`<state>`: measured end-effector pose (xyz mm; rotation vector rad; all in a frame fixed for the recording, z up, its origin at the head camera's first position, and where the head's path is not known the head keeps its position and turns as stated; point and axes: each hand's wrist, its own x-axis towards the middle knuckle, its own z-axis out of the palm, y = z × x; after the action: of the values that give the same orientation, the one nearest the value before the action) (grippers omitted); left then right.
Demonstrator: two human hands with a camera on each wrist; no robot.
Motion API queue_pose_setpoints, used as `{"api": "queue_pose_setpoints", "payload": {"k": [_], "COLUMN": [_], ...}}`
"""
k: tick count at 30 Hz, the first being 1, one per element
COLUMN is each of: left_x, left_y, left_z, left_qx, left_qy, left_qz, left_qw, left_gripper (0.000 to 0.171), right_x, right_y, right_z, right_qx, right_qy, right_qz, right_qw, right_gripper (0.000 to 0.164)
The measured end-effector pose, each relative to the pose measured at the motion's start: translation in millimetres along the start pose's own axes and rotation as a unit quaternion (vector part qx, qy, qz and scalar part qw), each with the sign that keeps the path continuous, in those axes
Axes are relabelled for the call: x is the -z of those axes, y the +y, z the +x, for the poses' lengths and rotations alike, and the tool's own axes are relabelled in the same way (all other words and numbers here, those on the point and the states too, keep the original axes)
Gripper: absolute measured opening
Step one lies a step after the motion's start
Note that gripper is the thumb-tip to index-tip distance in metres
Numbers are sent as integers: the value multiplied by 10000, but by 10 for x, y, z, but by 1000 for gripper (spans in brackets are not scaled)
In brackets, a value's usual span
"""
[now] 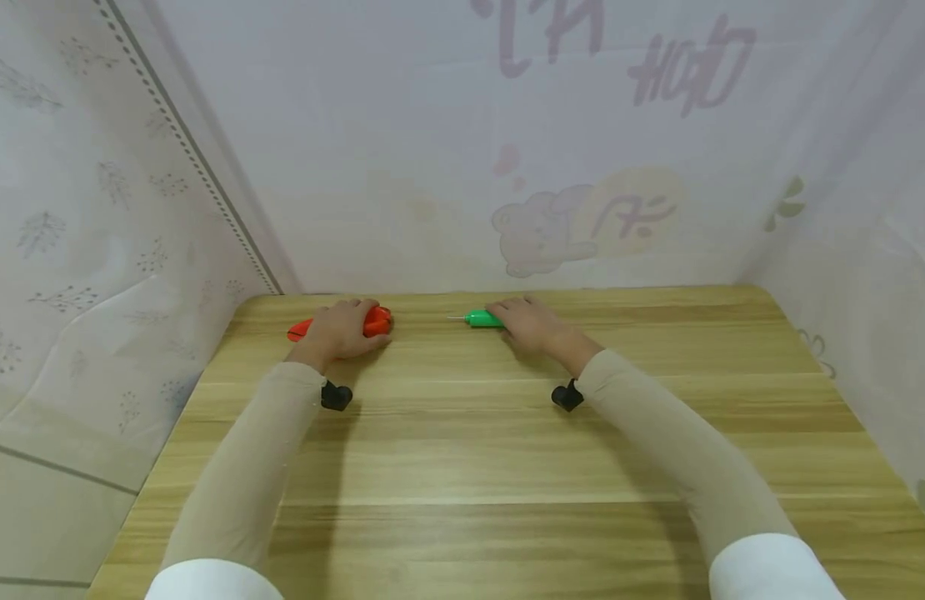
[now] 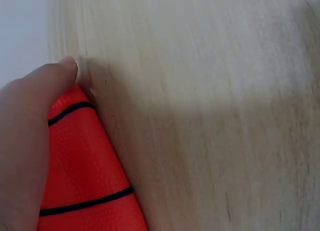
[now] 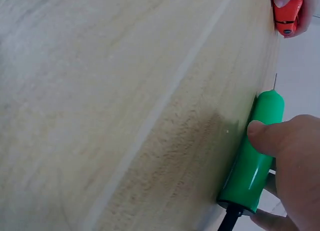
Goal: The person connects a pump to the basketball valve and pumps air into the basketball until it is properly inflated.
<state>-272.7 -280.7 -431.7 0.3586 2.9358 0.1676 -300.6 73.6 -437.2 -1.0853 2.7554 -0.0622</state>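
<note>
A red, flattened rubber ball with black lines lies at the back left of the wooden table. My left hand grips it from above; in the left wrist view its thumb presses along the ball's side. To the right, my right hand grips a green ball pump near the back edge. Its thin metal needle points left towards the ball. In the right wrist view, the thumb lies across the pump's barrel, and a black rod comes out of the other end.
The wooden table ends at the back against a pale printed sheet. More printed sheets hang at the left and right. A black wrist camera sits below the left hand, another below the right.
</note>
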Motion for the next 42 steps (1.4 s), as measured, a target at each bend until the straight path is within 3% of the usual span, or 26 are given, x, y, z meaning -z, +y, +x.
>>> {"api": "queue_pose_setpoints", "payload": {"k": [10,19,31,37,42], "left_x": [-25,-57,45,117,194], "left_y": [0,-50,6,225,438], "left_z": [48,102,2,-73,-153], "left_qx": [78,108,307,-141,-727], "left_qy": [119,258,104,-166,-94], "left_qz": [293,72,-214,-757,-602], "left_qw": [9995,9996,9992,9969,9955], "left_gripper": [66,41,43,36,35], "right_x": [-114,-152,-80,-32,11], "right_y": [6,8,96,173,219], "right_z": [24,28,-142,-364,-592], "right_qx": [-179,-264,-117,18,219], "right_qy": [327,321,317,663,883], "right_qz": [20,109,195,539,324], "right_qw": [9993,9991,9992,9963,9953], "right_gripper": [45,42,44,41,41]}}
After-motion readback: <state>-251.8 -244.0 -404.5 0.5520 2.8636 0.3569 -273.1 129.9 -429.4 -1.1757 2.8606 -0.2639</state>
